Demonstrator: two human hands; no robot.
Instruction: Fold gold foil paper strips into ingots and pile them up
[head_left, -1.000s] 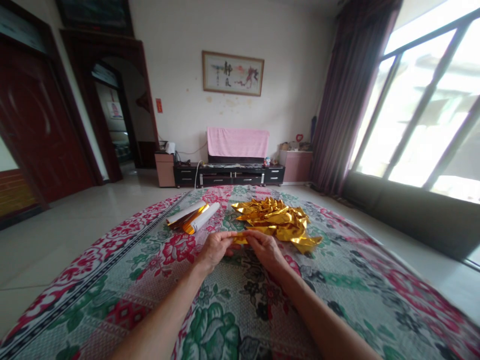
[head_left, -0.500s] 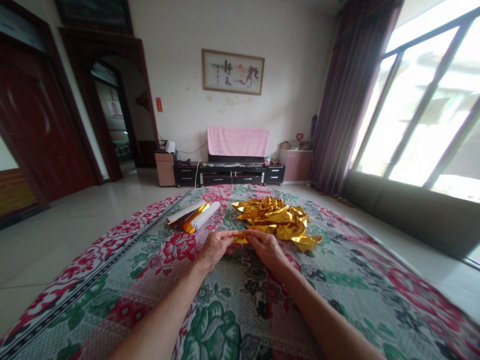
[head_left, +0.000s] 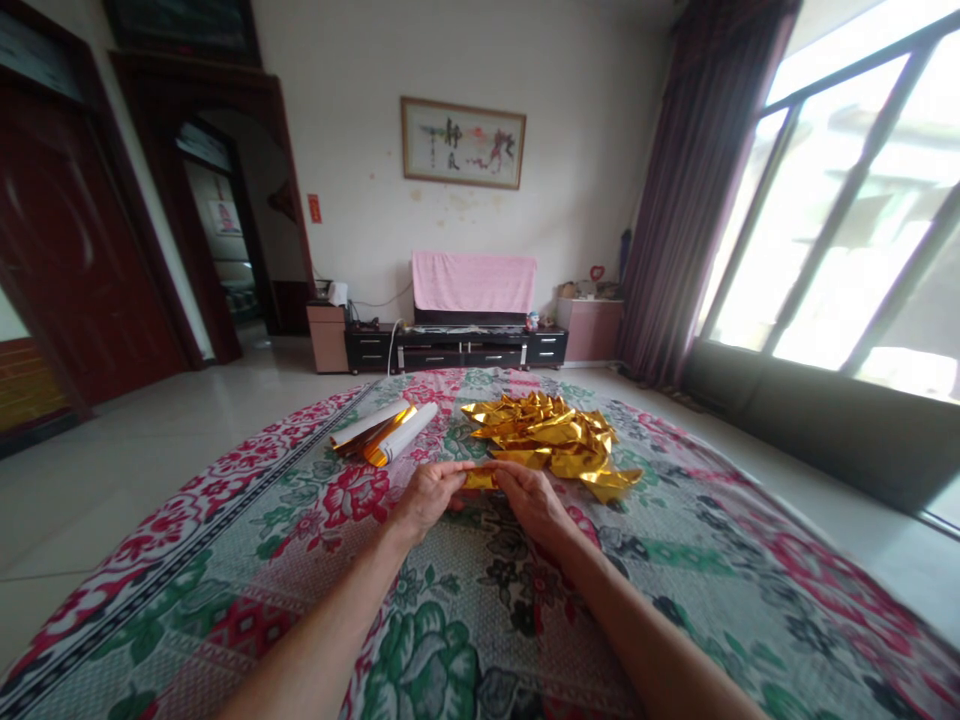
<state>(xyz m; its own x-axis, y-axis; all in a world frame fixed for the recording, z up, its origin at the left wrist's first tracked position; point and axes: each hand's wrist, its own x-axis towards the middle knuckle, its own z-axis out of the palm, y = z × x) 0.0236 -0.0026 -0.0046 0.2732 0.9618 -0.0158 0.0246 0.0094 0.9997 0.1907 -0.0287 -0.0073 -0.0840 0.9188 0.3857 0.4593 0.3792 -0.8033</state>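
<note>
A small piece of gold foil paper (head_left: 481, 480) is pinched between my two hands, just above the patterned cloth. My left hand (head_left: 433, 497) grips its left end, fingers closed. At the right end, my right hand (head_left: 527, 494) has thumb and fingers pressed on it. Much of the piece is hidden by my fingers. Just beyond my right hand lies a heap of folded gold foil paper pieces (head_left: 551, 430), pointed and shiny. Past my left hand rests a curled stack of foil paper sheets (head_left: 386, 432), white outside and gold inside.
A floral cloth (head_left: 300, 600) covers the round table under my arms. Beyond it stand a low black TV cabinet (head_left: 442, 355) and a pink cloth (head_left: 474, 282) draped over a screen. A curtain (head_left: 667, 200) and windows are on the right.
The gold foil paper between my hands shows a little more of its face, and my fingers have shifted slightly on it. The view has moved slightly; the heap and sheets stay put.
</note>
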